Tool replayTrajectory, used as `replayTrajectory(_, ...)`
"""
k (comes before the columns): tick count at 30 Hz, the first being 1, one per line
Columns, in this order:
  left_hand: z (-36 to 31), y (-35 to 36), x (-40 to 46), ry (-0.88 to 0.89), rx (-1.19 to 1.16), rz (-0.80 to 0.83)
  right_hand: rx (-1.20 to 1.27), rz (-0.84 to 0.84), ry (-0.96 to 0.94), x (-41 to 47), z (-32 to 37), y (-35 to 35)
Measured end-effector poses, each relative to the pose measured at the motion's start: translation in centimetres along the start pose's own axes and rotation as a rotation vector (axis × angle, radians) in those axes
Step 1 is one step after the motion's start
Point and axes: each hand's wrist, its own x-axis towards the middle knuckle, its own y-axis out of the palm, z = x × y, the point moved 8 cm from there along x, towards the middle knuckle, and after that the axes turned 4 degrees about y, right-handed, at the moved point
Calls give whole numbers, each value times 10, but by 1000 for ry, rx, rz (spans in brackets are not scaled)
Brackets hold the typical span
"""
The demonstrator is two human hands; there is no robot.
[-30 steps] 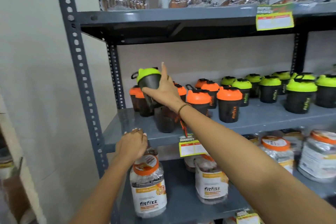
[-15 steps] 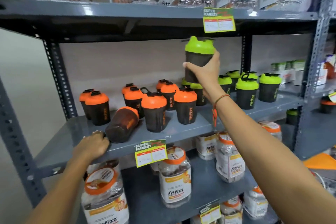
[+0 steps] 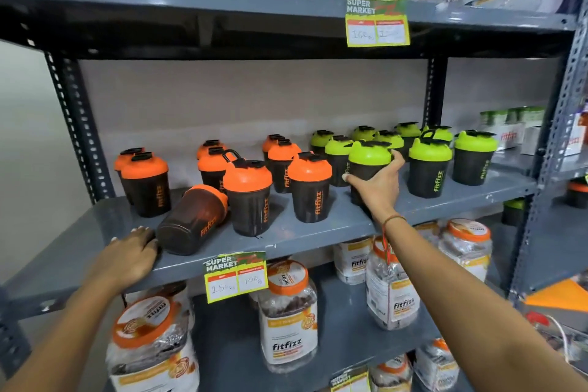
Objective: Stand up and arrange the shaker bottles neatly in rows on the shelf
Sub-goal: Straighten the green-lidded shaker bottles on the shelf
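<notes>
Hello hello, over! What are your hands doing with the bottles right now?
Right hand gripping green-lid shaker, upright on shelf. Left hand on shelf edge beside tipped orange-lid shaker. Nothing blocking it.

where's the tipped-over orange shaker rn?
Head view: the tipped orange shaker lies front-left on the middle shelf, between the left hand and an upright orange shaker.

Right hand (image 3: 378,183) at 1 o'clock, arm extended, fingers (image 3: 396,158) wrapped in a grasp, thumb out left. Left hand (image 3: 129,256) at 9 o'clock, palm down, fingers curled flat, forearm angled in from lower left.
</notes>
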Motion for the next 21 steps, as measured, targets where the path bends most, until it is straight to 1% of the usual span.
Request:
replayTrajectory(9, 6, 4, 1, -44, -16, 31, -86, 47, -108, -5, -5, 9)
replayTrajectory(13, 10, 4, 0, -45, -21, 39, -110, 39, -88, -8, -8, 7)
replayTrajectory(15, 8, 1, -3, -40, -21, 29, -63, -4, -51, -14, -6, 0)
replayTrajectory(17, 3, -2, -7, -31, -18, 10, 16, -105, -55, -24, 6, -12)
replayTrajectory(19, 0, -4, -8, -23, -2, 7, 95, -230, -137, -40, 33, -27)
replayTrajectory(20, 0, -5, -9, -14, 10, 16, 145, -268, -206, -50, 53, -33)
replayTrajectory(21, 0, -6, -9, -3, 24, 34, 198, -271, -285, -62, 76, -35)
